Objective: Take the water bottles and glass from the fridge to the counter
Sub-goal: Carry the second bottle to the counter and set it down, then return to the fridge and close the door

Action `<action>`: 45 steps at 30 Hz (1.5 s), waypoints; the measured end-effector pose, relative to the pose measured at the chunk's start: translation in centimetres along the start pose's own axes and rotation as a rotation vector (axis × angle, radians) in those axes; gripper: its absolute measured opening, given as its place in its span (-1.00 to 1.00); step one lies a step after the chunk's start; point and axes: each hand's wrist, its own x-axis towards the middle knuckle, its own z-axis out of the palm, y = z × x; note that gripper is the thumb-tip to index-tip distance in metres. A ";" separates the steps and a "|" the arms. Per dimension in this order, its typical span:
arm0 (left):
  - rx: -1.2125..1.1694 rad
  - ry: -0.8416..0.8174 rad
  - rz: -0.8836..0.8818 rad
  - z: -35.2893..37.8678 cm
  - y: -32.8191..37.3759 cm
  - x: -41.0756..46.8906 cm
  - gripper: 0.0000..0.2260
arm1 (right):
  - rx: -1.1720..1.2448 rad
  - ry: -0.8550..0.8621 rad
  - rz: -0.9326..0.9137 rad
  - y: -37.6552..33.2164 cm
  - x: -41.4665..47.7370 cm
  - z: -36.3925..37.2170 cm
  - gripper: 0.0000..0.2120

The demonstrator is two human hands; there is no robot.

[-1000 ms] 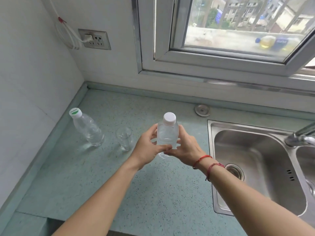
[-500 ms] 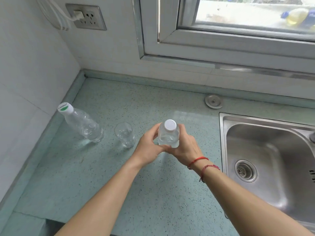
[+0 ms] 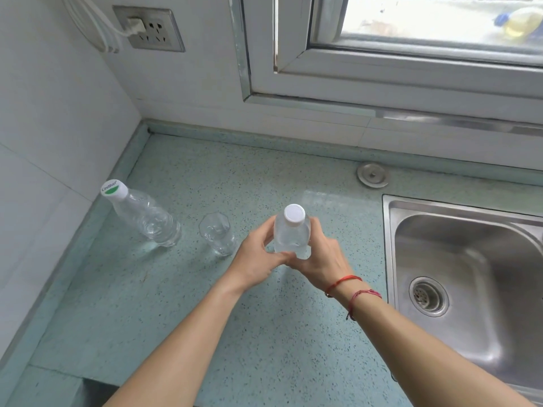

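Note:
A clear water bottle with a plain white cap (image 3: 292,230) stands upright over the middle of the green speckled counter (image 3: 205,318). My left hand (image 3: 258,259) grips its left side and my right hand (image 3: 320,259) grips its right side, fingers curled round its lower body. Whether its base touches the counter is hidden by my hands. To the left stands an empty clear glass (image 3: 217,237). Further left, near the wall, a second clear bottle with a green-and-white cap (image 3: 144,214) stands on the counter.
A steel sink (image 3: 470,283) lies to the right, with a round metal plug cover (image 3: 372,174) behind it. White tiled walls close the left and back. A wall socket with a plugged cable (image 3: 150,29) hangs above left. A window frame (image 3: 382,80) runs along the back.
The bottle held in both hands has come down lower towards the counter. The camera tilted downwards, so the window slid up out of view. The other bottle and the glass stayed put.

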 end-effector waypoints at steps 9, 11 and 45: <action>-0.038 0.024 -0.022 0.4 -1.0 -0.4 -0.36 | 0.017 -0.054 0.002 0.1 -0.3 -0.1 -0.28; -0.042 0.026 -0.027 0.3 -1.0 -0.8 -0.33 | -0.015 -0.092 0.025 0.4 -0.7 -0.4 -0.17; 0.683 0.554 0.733 -3.6 24.4 -11.0 -0.26 | -0.622 0.512 -0.151 -11.5 -11.4 -26.6 -0.30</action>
